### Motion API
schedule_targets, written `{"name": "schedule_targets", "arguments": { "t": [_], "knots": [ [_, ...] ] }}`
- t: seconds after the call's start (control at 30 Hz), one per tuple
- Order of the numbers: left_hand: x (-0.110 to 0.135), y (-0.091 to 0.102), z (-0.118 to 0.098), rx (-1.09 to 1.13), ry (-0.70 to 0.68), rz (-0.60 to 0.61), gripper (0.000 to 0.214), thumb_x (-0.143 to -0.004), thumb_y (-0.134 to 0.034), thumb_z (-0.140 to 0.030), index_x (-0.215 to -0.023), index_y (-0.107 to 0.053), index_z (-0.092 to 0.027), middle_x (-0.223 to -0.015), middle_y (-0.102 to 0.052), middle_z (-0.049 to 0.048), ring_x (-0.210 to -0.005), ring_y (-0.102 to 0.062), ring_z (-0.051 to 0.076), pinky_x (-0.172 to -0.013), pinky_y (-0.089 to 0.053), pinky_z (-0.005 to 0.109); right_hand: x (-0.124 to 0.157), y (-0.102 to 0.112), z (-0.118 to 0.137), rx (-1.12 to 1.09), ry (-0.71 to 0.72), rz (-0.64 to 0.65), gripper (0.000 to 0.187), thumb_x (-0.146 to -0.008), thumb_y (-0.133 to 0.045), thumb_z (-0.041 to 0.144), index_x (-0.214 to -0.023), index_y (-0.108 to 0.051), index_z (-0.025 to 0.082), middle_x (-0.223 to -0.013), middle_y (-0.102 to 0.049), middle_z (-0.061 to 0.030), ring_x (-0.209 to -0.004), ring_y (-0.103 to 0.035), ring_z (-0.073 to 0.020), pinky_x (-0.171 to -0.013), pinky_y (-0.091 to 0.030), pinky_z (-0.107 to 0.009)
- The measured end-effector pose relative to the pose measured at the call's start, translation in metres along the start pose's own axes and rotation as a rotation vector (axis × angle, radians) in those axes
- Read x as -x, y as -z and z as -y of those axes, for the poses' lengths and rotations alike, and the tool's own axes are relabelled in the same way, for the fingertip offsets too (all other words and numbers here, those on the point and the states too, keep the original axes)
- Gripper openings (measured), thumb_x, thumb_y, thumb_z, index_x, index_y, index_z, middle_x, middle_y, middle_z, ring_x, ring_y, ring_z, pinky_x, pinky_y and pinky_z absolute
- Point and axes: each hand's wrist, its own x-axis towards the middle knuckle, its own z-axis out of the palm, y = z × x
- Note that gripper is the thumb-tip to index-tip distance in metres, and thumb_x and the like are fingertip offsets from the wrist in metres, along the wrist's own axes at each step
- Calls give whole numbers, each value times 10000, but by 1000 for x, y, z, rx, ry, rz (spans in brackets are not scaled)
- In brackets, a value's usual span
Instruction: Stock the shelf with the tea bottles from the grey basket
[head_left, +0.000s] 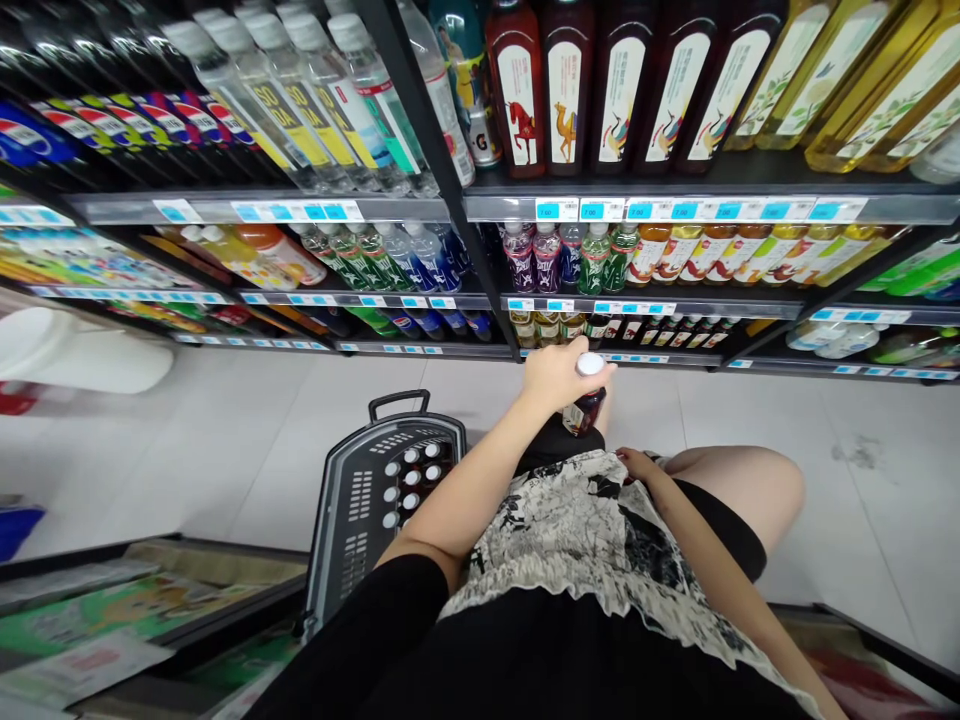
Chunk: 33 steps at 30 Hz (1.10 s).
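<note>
My left hand is closed around the neck of a dark bottle with a white cap, held upright above my lap in front of the bottom shelf. My right hand is low at my thigh, against the patterned black-and-cream cloth; its fingers are partly hidden, so I cannot make out whether they are closed. On the floor to my left, a dark grey shopping basket with its handle at the far end contains several white-capped bottles, partly covered by my left forearm.
Ahead stand drink shelves with price tags. The bottom row has small dark bottles; large dark bottles fill the top right, cola bottles the top left. A white bin is far left. Display racks are behind me.
</note>
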Motion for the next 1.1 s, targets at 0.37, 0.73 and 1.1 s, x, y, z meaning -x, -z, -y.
{"name": "schedule_targets", "arguments": {
  "t": [0.37, 0.73, 1.1],
  "knots": [
    [-6, 20, 9, -37, 303, 53, 667, -896, -453, -725, -905, -742, -124, -821, -700, 144, -840, -671, 285, -727, -490, 355, -10, -2, 2, -6, 26, 10, 293, -968, -475, 103, -1178, -680, 107, -1036, -715, -98, -947, -664, -209, -814, -502, -232],
    [-24, 17, -2, -57, 288, 152, 727, -849, -484, -770, -952, -752, -102, -896, -711, 176, -893, -674, 304, -744, -503, 363, -8, 0, 2, 3, 34, 25, 252, -968, -518, 113, -1154, -688, 108, -1054, -710, -101, -974, -651, -217, -823, -470, -239],
    [-43, 15, -16, -72, 258, 215, 552, -819, -565, -616, -986, -744, -121, -951, -718, 148, -896, -676, 300, -721, -525, 361, -8, -1, 2, -43, 10, -7, 246, -932, -544, 106, -1109, -713, 136, -973, -721, -68, -845, -673, -189, -747, -499, -215]
  ]
}}
